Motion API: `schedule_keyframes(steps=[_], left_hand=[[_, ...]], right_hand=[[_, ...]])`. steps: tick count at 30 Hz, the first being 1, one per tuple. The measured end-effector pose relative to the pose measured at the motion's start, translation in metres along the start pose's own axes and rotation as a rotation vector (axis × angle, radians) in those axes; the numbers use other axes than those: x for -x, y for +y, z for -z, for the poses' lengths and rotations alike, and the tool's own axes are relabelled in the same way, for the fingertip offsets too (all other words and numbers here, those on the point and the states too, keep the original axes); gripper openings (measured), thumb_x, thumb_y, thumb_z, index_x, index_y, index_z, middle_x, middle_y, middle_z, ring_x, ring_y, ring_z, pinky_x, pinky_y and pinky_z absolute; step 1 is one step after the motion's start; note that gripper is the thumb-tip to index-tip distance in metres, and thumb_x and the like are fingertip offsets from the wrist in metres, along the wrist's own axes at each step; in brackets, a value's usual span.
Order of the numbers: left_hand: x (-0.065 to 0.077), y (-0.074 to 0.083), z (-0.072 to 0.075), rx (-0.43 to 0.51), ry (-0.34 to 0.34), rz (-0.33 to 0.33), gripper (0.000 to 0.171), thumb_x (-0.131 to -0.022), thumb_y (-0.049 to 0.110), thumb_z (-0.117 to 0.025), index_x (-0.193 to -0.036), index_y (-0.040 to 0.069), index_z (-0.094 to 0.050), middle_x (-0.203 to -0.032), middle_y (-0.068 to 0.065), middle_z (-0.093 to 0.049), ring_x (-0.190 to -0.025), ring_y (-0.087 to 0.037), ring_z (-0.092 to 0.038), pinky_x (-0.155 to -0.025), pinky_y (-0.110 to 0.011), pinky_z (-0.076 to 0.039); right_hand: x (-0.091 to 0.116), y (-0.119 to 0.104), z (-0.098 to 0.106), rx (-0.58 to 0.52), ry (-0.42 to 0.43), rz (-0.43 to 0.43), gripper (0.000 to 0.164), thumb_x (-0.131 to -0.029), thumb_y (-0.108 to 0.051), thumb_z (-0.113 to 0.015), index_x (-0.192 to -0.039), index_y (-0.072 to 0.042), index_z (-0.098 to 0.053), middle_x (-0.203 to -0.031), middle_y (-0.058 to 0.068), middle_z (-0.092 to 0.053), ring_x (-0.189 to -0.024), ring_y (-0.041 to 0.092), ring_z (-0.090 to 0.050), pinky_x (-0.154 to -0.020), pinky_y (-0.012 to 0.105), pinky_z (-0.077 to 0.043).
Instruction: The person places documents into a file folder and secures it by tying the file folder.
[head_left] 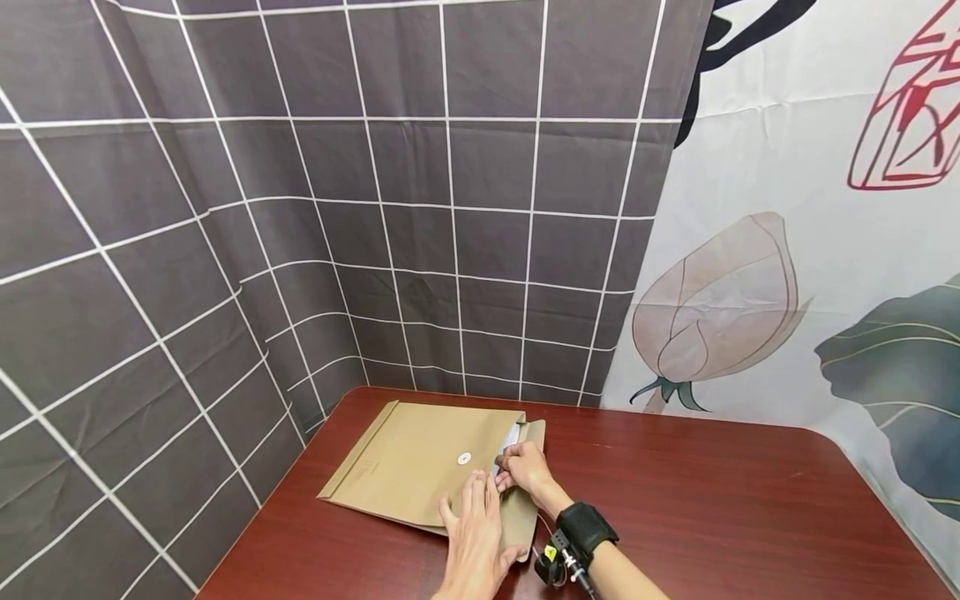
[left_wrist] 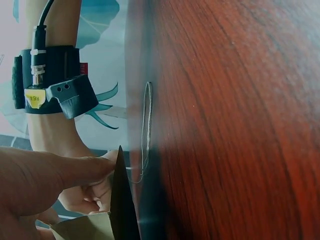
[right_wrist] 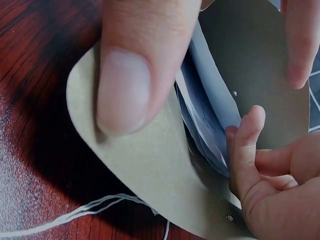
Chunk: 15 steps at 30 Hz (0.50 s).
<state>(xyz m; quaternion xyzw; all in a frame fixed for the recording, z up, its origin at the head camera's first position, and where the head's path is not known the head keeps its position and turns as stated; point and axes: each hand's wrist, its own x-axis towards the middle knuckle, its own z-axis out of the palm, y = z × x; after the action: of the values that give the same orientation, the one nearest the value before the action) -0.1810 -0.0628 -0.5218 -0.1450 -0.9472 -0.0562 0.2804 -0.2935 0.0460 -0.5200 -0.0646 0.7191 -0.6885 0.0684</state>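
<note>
A brown kraft document envelope [head_left: 420, 437] lies flat on the table, its flap [head_left: 517, 521] folded out to the right and a white round button [head_left: 464, 458] on its face. White papers [right_wrist: 212, 95] show inside the mouth. My left hand [head_left: 476, 529] rests over the near part of the mouth, fingers extended on the envelope's face; its thumb [right_wrist: 125, 90] presses the flap. At the mouth, my right hand [head_left: 527, 468] has curled fingers pinching the papers' edge. A white string [right_wrist: 100, 207] trails from the flap onto the table.
The reddish-brown wooden table [head_left: 712, 500] extends to the right. Behind it and at the left hangs a dark grey grid cloth [head_left: 487, 308]; a white cloth with a flower print [head_left: 720, 308] hangs at the right. A black wrist strap with a camera [head_left: 585, 533] is on my right forearm.
</note>
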Motion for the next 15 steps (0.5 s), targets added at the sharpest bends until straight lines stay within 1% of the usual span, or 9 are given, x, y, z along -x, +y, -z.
schedule_keyframes(steps=[3, 5, 10, 11, 15], left_hand=[[0.0001, 0.0001, -0.0004, 0.002, -0.006, -0.001, 0.111, -0.052, 0.054, -0.084, -0.136, -0.007, -0.044, -0.134, -0.019, -0.046, -0.127, -0.030, -0.037, -0.091, -0.065, -0.030], [0.0001, 0.0001, -0.0001, -0.002, -0.015, -0.002, 0.110, -0.054, 0.054, -0.084, -0.136, -0.007, -0.044, -0.135, -0.019, -0.045, -0.128, -0.030, -0.037, -0.091, -0.065, -0.030], [0.0004, -0.0001, 0.0000, 0.003, -0.017, -0.006, 0.110, -0.055, 0.054, -0.083, -0.137, -0.007, -0.044, -0.136, -0.019, -0.045, -0.129, -0.030, -0.037, -0.092, -0.065, -0.028], [0.0004, -0.0001, -0.0001, 0.005, -0.015, -0.006, 0.110, -0.055, 0.054, -0.084, -0.137, -0.007, -0.044, -0.136, -0.019, -0.045, -0.129, -0.030, -0.037, -0.092, -0.065, -0.028], [0.0001, -0.0001, -0.0007, 0.011, -0.011, -0.009, 0.109, -0.054, 0.053, -0.084, -0.137, -0.007, -0.044, -0.135, -0.019, -0.045, -0.129, -0.030, -0.037, -0.092, -0.066, -0.028]], right_hand=[[-0.0001, 0.0016, 0.0000, 0.000, -0.008, 0.012, 0.016, -0.085, 0.012, -0.046, -0.078, 0.018, -0.059, -0.055, 0.007, -0.058, -0.044, 0.009, -0.056, -0.047, 0.026, -0.051], [0.0029, -0.0025, -0.0003, 0.003, -0.019, 0.022, 0.016, -0.084, 0.012, -0.045, -0.080, 0.020, -0.059, -0.056, 0.008, -0.057, -0.044, 0.010, -0.056, -0.049, 0.028, -0.052], [0.0021, -0.0025, -0.0006, 0.043, -0.011, 0.030, 0.017, -0.081, 0.012, -0.044, -0.080, 0.017, -0.061, -0.055, 0.007, -0.057, -0.045, 0.011, -0.056, -0.049, 0.029, -0.052], [-0.0010, 0.0023, -0.0005, 0.048, -0.005, 0.029, 0.018, -0.080, 0.012, -0.045, -0.080, 0.015, -0.062, -0.055, 0.006, -0.057, -0.045, 0.011, -0.056, -0.048, 0.027, -0.051], [-0.0016, 0.0041, -0.0005, 0.056, 0.000, 0.026, 0.018, -0.080, 0.012, -0.045, -0.080, 0.015, -0.063, -0.055, 0.008, -0.058, -0.045, 0.011, -0.056, -0.048, 0.027, -0.051]])
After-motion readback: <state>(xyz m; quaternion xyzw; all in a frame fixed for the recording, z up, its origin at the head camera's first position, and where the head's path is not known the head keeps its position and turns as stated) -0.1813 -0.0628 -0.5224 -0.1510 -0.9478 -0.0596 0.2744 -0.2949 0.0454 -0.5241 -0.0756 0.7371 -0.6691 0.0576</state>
